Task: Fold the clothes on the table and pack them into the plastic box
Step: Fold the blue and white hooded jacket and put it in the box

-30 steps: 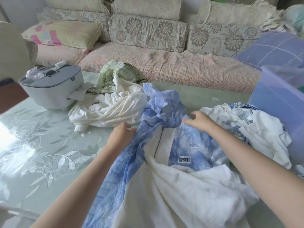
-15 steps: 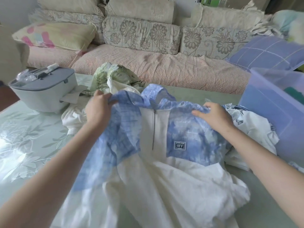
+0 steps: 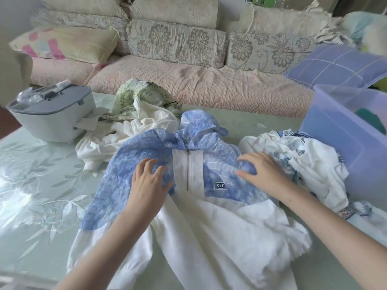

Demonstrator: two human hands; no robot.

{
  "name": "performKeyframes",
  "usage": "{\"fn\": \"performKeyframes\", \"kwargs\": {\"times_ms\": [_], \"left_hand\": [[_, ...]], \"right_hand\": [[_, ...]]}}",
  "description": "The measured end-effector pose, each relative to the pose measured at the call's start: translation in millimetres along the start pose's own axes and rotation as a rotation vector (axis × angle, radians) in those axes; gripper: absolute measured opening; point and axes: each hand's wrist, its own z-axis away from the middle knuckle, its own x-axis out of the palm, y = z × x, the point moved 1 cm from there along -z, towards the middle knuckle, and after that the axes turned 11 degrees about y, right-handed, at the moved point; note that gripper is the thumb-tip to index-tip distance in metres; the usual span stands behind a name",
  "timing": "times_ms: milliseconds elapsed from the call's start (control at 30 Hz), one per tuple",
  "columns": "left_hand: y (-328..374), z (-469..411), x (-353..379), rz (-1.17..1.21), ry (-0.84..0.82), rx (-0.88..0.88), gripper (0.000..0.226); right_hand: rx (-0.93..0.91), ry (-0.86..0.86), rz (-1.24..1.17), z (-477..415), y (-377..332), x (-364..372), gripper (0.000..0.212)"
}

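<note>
A floral sofa stands behind your pale green table. The blue-and-white hoodie lies spread front-up on the table before you. Your left hand rests on its blue chest, fingers spread flat. Your right hand presses the other shoulder, fingers loosely extended, gripping nothing. The plastic box stands at your right, beside crumpled white clothes.

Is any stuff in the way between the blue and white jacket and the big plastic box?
Yes. A crumpled pile of white and blue clothes lies on the table between the jacket and the plastic box, right up against its wall.
</note>
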Motion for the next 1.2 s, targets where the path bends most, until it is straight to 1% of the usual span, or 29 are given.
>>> {"fn": "performKeyframes", "kwargs": {"times_ms": [33, 67, 100, 167, 200, 233, 267, 333, 367, 400, 433, 467, 533, 600, 633, 667, 700, 767, 800, 833, 867, 933, 967, 1000, 1033, 1067, 1100, 1133, 1200], "left_hand": [[4, 0, -4, -0.019, -0.018, -0.005, 0.041], [10, 1, -8, -0.048, -0.079, -0.005, 0.046], [12, 3, -7, -0.074, -0.163, -0.003, 0.054], [14, 14, -3, -0.133, -0.327, -0.001, 0.065], [13, 21, -1, -0.145, -0.414, -0.015, 0.069], [10, 27, 2, -0.133, -0.486, -0.045, 0.072], [8, 33, 4, -0.113, -0.548, -0.078, 0.074], [4, 36, 6, -0.094, -0.604, -0.105, 0.075], [4, 34, 7, -0.087, -0.598, -0.106, 0.074], [5, 32, 8, -0.073, -0.586, -0.109, 0.073], [7, 30, 9, -0.056, -0.579, -0.113, 0.073], [10, 28, 10, -0.043, -0.574, -0.111, 0.073], [13, 26, 12, -0.039, -0.552, -0.086, 0.073], [15, 25, 12, -0.035, -0.526, -0.077, 0.071], [16, 24, 12, -0.027, -0.512, -0.071, 0.07], [17, 23, 13, -0.018, -0.498, -0.057, 0.068], [18, 22, 13, 0.002, -0.483, -0.04, 0.064], [22, 21, 14, 0.07, -0.471, -0.026, 0.054], [24, 22, 14, 0.08, -0.488, -0.019, 0.05], [26, 23, 15, 0.065, -0.514, -0.005, 0.05], [28, 24, 16, 0.037, -0.541, 0.012, 0.052], [30, 26, 17, -0.009, -0.587, 0.028, 0.057], [31, 26, 17, -0.009, -0.601, 0.022, 0.059], [32, 25, 16, 0.009, -0.602, 0.014, 0.06], [33, 24, 15, 0.035, -0.591, 0.004, 0.06], [34, 23, 13, 0.06, -0.577, -0.007, 0.061], [34, 22, 11, 0.078, -0.563, -0.018, 0.061], [34, 21, 9, 0.083, -0.54, -0.029, 0.061], [25, 19, 4, 0.057, -0.473, -0.06, 0.06]], "right_hand": [[-0.016, -0.093, -0.003, 6, 0, 4, 0.054], [0.017, -0.172, -0.039, 10, 3, 10, 0.06], [0.091, -0.165, -0.136, 13, 6, 11, 0.063], [0.333, 0.045, -0.419, 12, 23, 2, 0.054], [0.448, 0.112, -0.494, 9, 36, -3, 0.047], [0.523, 0.098, -0.47, 9, 48, -7, 0.04], [0.563, 0.019, -0.405, 10, 60, -8, 0.035], [0.549, -0.192, -0.25, 18, 69, -7, 0.027], [0.526, -0.28, -0.172, 22, 70, -4, 0.034], [0.52, -0.334, -0.122, 26, 69, -1, 0.051], [0.529, -0.359, -0.132, 27, 67, 1, 0.066], [0.547, -0.341, -0.194, 26, 65, 3, 0.068], [0.589, -0.227, -0.425, 21, 56, 2, 0.045], [0.607, 0.01, -0.587, 15, 51, -3, 0.032], [0.599, 0.16, -0.59, 11, 51, -9, 0.03], [0.58, 0.298, -0.507, 8, 53, -17, 0.026], [0.553, 0.411, -0.37, 8, 55, -27, 0.026], [0.507, 0.533, -0.071, 9, 60, -45, 0.039], [0.491, 0.555, 0.017, 9, 63, -52, 0.046], [0.485, 0.545, 0.052, 10, 68, -54, 0.052], [0.484, 0.491, 0.035, 10, 72, -53, 0.054], [0.48, 0.278, -0.035, 14, 75, -42, 0.056], [0.5, 0.161, -0.047, 18, 74, -36, 0.063], [0.533, 0.081, -0.03, 24, 72, -31, 0.073], [0.546, 0.059, 0.018, 31, 70, -28, 0.079], [0.53, 0.077, 0.07, 38, 66, -26, 0.079], [0.49, 0.092, 0.087, 44, 61, -24, 0.074], [0.443, 0.086, 0.048, 51, 56, -22, 0.065], [0.361, 0.046, -0.099, 63, 41, -16, 0.046]]}}
